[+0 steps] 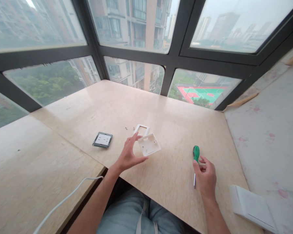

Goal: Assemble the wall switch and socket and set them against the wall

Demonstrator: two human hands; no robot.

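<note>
Thumb and fingers of my left hand (129,153) grip the edges of a white square socket back box (150,145), its hollow side facing me. Partly behind the box lies a white faceplate frame (143,130) on the tabletop. My right hand (205,174) is closed on a screwdriver with a green handle (196,152), thumb and fingers where handle meets shaft. The metal shaft points back toward the table's front edge. Left of my left hand rests a socket insert (103,139) with a dark rim and white face. Two small screws (126,128) lie near the frame.
A pale beige tabletop (171,182) runs to dark-framed windows (134,55) at the back. A white cable (70,195) crosses the left front. At the lower right a white box-like object (254,206) sits against the flowered wall (271,146).
</note>
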